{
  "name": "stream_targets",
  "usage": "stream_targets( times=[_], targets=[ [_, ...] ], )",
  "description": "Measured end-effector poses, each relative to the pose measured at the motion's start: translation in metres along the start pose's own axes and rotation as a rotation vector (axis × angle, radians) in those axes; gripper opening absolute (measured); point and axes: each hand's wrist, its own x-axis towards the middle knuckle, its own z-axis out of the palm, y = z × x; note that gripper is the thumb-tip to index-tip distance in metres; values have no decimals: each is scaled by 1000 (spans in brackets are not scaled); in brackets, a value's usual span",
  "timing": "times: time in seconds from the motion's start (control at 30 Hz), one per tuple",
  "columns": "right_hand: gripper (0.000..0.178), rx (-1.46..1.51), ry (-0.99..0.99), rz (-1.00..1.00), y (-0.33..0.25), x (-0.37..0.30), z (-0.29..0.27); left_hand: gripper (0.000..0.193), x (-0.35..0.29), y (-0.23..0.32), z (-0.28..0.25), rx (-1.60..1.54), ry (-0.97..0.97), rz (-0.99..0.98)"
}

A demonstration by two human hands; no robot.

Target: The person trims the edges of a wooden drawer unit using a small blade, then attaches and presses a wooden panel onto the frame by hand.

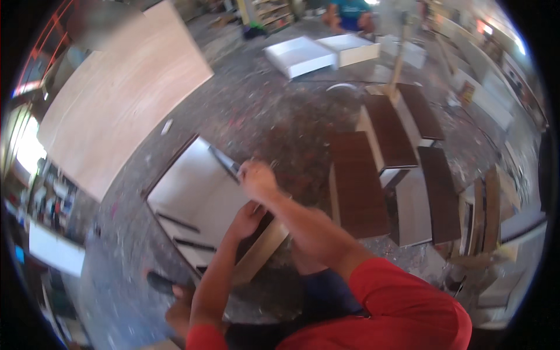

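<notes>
A cabinet carcass (pixel 198 186) with a white inside and dark edges lies on the floor in front of me. Dark narrow strips (pixel 178 222) run along its left inner side. My right hand (pixel 258 181) is closed in a fist over the carcass's right side, at the lower end of a long grey-and-dark strip (pixel 224 161). What sits inside that fist is too blurred to make out. Just below it, my left hand (pixel 247 220) has its fingers curled together by the right-hand wall, beside a pale wooden panel (pixel 262 255). Its grip is mostly hidden.
Dark brown-fronted drawers (pixel 359 184) stand grouped on my right. Two white drawers (pixel 300 56) lie farther ahead, with another person (pixel 348 16) behind them. A large plywood sheet (pixel 125 93) leans at left. Wood pieces (pixel 487 210) are piled at far right.
</notes>
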Motion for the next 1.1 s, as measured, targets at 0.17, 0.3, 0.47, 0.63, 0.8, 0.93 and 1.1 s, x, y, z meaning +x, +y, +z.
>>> stream_targets(
  times=[0.17, 0.3, 0.47, 0.63, 0.8, 0.93, 1.1],
  targets=[
    [18, -98, 48, 53, 7, 7, -11, 46, 12, -10, -4, -201, -15, -29],
    [22, 31, -68, 81, 6, -1, -6, 44, 0, -50, -42, -312, -35, -57],
    [28, 16, -353, 196, -37, -23, -27, 49, -18, -177, -154, 212, 489, -354],
    [27, 826, -42, 737, -69, -97, -58, 60, -23, -242, -278, 779, 787, -155],
    [27, 666, -284, 946, -66, -135, -67, 87, -12, -273, -304, 1011, 441, -636],
    [29, 421, -315, 918, -74, -159, -72, 77, 20, -262, -309, 925, 446, -700],
    [27, 636, -309, 969, -91, -156, -54, 58, 27, -241, -309, 864, 513, -639]
  ],
)
